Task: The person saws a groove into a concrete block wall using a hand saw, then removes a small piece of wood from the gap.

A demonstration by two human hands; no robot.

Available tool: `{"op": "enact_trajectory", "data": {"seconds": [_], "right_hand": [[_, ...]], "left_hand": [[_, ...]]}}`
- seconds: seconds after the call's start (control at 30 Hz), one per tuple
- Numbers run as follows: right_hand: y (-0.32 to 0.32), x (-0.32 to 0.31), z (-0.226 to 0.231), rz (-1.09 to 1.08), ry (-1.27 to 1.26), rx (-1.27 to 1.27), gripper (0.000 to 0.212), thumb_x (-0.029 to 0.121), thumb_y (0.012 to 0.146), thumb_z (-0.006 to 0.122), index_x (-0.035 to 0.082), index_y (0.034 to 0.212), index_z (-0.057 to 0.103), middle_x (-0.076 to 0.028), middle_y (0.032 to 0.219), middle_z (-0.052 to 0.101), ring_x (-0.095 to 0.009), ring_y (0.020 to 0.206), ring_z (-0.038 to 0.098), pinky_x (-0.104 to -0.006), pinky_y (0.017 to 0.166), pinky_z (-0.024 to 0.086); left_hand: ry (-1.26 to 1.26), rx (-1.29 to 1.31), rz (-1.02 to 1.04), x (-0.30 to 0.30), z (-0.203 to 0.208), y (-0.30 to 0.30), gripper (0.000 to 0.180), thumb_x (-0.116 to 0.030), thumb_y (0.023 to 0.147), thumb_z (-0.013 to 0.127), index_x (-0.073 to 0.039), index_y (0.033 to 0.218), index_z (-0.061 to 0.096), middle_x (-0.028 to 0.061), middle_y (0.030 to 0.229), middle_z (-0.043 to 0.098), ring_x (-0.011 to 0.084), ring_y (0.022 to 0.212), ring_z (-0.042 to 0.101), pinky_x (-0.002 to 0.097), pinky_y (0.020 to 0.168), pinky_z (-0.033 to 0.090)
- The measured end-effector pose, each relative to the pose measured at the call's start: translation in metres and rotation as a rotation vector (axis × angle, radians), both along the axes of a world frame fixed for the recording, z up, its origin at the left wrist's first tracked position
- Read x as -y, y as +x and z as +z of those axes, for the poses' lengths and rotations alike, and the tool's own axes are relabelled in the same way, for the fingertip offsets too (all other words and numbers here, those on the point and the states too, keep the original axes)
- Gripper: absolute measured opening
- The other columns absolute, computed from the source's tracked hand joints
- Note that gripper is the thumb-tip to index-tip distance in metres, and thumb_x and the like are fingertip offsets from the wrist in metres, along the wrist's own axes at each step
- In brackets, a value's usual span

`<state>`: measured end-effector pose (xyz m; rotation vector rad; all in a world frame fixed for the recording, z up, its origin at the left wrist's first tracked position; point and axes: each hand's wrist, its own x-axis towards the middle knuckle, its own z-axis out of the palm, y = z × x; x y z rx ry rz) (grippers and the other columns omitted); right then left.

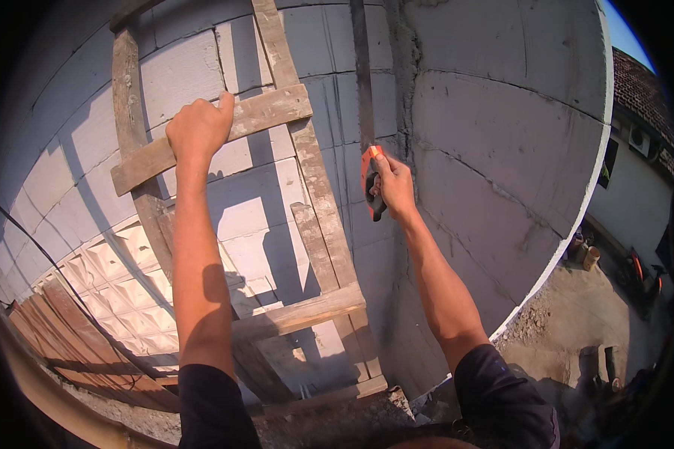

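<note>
The ladder stands in front of the back wall, and I use it as the landmark. The left hand is closed around its upper rung, with the thumb lying up along the wood. The right hand is to the right of the ladder, closed on the handle of the saw, whose blade points upward close to the corner.

About the progress, I can only judge: the saw is in hand and a support is taken, so the preparation seems done. Both walls already stand in block courses. To the right of the ladder, beyond the saw, rough mortar runs down the corner, unfinished in look. I see no fresh cut near the blade, so the sawing itself is probably left.

Some things are not clear. The blade's tip is cut off by the upper edge, its teeth cannot be made out, and I cannot tell if it touches the wall. The ladder's top is also cut off. The left fingertips are hidden, and the dark objects far right of the ladder are hard to recognise.
</note>
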<state>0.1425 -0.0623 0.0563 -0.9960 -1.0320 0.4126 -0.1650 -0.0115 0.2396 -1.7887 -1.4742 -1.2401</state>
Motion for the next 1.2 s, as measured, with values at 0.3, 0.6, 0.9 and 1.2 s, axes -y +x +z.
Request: {"op": "enact_trajectory", "data": {"seconds": [0.3,0.6,0.9,1.2], "right_hand": [[-0.004,-0.042,-0.07,-0.073,-0.3,0.05,0.049,0.041,0.105,0.053,0.0,0.084,0.068,-0.005,0.061,0.057,-0.013,0.055,0.056,-0.0332,0.055,0.045],[-0.048,0.162,-0.333,-0.014,-0.455,-0.083,0.036,0.025,0.106,0.054,0.003,0.131,0.068,0.003,0.068,0.055,-0.004,0.056,0.047,-0.024,0.052,0.04],[-0.021,0.032,-0.042,0.012,-0.038,-0.019,0.034,0.023,0.107,0.052,0.002,0.128,0.068,0.002,0.062,0.049,-0.005,0.05,0.044,-0.0264,0.048,0.039],[0.015,-0.047,-0.007,-0.039,-0.204,0.049,0.053,0.043,0.105,0.053,0.0,0.075,0.06,-0.002,0.061,0.053,-0.014,0.054,0.051,-0.0311,0.054,0.044]], "left_hand": [[-0.026,-0.018,0.021,0.002,0.0,-0.004,0.07,-0.056,0.093,0.046,0.006,0.087,0.077,0.0319,0.086,0.071,0.0472,0.089,0.071,0.051,0.084,0.054],[0.005,0.01,0.028,0.0,-0.002,0.001,0.07,-0.057,0.094,0.045,0.005,0.088,0.077,0.0315,0.089,0.072,0.0478,0.091,0.071,0.0509,0.085,0.054],[-0.027,0.007,-0.008,-0.002,-0.001,-0.004,0.069,-0.056,0.094,0.046,0.005,0.088,0.077,0.0315,0.087,0.072,0.0469,0.089,0.072,0.0518,0.084,0.054],[-0.015,-0.022,-0.018,0.001,-0.002,0.005,0.068,-0.056,0.093,0.047,0.004,0.085,0.078,0.0296,0.083,0.072,0.046,0.085,0.072,0.0508,0.081,0.055]]}}
